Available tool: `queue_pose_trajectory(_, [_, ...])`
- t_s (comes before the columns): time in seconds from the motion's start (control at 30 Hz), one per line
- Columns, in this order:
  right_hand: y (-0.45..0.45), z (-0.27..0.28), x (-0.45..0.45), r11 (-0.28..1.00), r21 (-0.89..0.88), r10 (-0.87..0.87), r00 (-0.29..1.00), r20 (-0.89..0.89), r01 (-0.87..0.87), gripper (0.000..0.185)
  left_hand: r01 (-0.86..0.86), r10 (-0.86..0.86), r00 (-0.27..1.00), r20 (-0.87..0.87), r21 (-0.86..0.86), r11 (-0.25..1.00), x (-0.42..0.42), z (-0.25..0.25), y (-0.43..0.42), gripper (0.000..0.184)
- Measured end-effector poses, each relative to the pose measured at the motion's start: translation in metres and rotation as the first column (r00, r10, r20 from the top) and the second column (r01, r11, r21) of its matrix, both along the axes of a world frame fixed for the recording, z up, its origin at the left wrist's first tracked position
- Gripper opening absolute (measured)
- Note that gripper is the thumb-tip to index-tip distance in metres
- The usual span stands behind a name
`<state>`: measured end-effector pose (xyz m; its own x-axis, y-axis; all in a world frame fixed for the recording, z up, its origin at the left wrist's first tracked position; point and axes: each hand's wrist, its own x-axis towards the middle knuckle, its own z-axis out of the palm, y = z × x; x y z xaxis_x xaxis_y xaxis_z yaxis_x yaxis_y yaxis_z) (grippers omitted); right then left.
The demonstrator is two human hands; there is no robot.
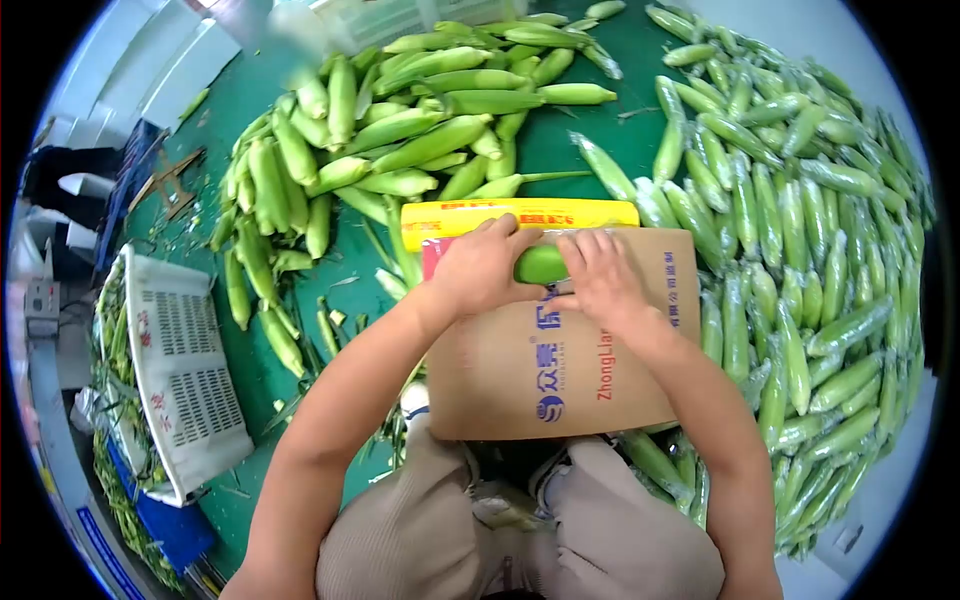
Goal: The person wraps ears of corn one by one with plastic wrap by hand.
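Before me a brown cardboard box [510, 370] with blue and red printing sits above my knees. Along its far edge lies a yellow roll of cling film [520, 213]. A green ear of corn [541, 264] is on top of the box, just in front of the roll. My left hand [485, 262] grips its left end with curled fingers. From the other side, my right hand [604, 275] has its fingers bent over the right end. Both hands hide most of the ear, so I cannot tell how much film is around it.
Unwrapped ears of corn [420, 130] are heaped at the far left on the green floor [640, 120]. A big pile of film-wrapped ears [800, 220] spreads along my right. A white plastic crate [190, 370] stands tilted at left, near scattered husk scraps; another crate [400, 22] is at the back.
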<state>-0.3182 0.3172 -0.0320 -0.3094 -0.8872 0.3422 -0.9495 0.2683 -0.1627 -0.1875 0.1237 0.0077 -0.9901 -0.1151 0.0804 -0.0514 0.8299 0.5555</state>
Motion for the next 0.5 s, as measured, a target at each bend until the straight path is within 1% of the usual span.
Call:
queue_pose_trajectory(0.03, [-0.008, 0.001, 0.000, 0.999, 0.034, 0.020, 0.997, -0.071, -0.018, 0.059, -0.020, 0.030, 0.997, -0.076, 0.123, 0.992, 0.003, 0.001, -0.005, 0.061])
queue_pose_trajectory(0.07, [-0.011, 0.000, -0.006, 0.995, 0.096, 0.018, 1.000, -0.019, -0.016, 0.064, -0.158, 0.193, 0.967, -0.166, 0.202, 0.966, 0.015, -0.003, -0.013, 0.059])
queue_pose_trajectory(0.1, [-0.010, -0.001, -0.011, 0.987, 0.162, 0.015, 0.999, 0.031, -0.019, 0.069, -0.281, 0.356, 0.903, -0.241, 0.295, 0.913, 0.033, -0.009, -0.022, 0.058])
queue_pose_trajectory(0.13, [-0.009, -0.006, -0.012, 0.991, 0.134, 0.016, 1.000, 0.001, -0.016, 0.067, -0.386, 0.401, 0.816, -0.416, 0.125, 0.914, 0.055, -0.012, -0.033, 0.064])
queue_pose_trajectory(0.17, [-0.010, -0.009, -0.013, 0.994, 0.111, 0.015, 1.000, -0.009, -0.014, 0.067, -0.448, 0.470, 0.814, -0.342, 0.146, 0.882, 0.079, -0.023, -0.037, 0.075])
queue_pose_trajectory(0.23, [-0.007, -0.008, -0.009, 0.997, 0.075, -0.004, 1.000, -0.017, 0.005, 0.068, -0.424, 0.449, 0.850, -0.275, 0.148, 0.893, 0.115, -0.046, -0.031, 0.086])
queue_pose_trajectory(0.27, [-0.008, -0.005, -0.008, 0.994, 0.107, -0.005, 1.000, -0.011, 0.007, 0.071, -0.464, 0.488, 0.862, -0.133, 0.176, 0.868, 0.121, -0.046, -0.023, 0.102])
queue_pose_trajectory(0.3, [-0.009, -0.007, -0.007, 0.994, 0.112, -0.017, 1.000, -0.009, 0.017, 0.071, -0.513, 0.528, 0.849, 0.020, 0.270, 0.815, 0.121, -0.046, -0.016, 0.101])
queue_pose_trajectory(0.37, [-0.008, -0.005, -0.006, 0.991, 0.126, -0.035, 0.999, -0.023, 0.038, 0.073, -0.523, 0.511, 0.848, 0.140, 0.374, 0.766, 0.121, -0.047, -0.018, 0.073])
queue_pose_trajectory(0.4, [-0.007, -0.004, -0.009, 0.989, 0.141, -0.030, 0.998, -0.064, 0.039, 0.071, -0.536, 0.527, 0.842, 0.111, 0.278, 0.797, 0.124, -0.050, -0.017, 0.060])
queue_pose_trajectory(0.47, [-0.005, 0.000, -0.012, 0.986, 0.166, -0.026, 0.999, 0.018, 0.023, 0.073, -0.546, 0.545, 0.838, 0.038, 0.072, 0.835, 0.124, -0.053, -0.018, 0.034])
queue_pose_trajectory(0.5, [-0.004, 0.002, -0.011, 0.984, 0.176, -0.035, 0.997, 0.067, 0.022, 0.073, -0.517, 0.520, 0.848, -0.105, 0.052, 0.854, 0.123, -0.055, -0.020, 0.028])
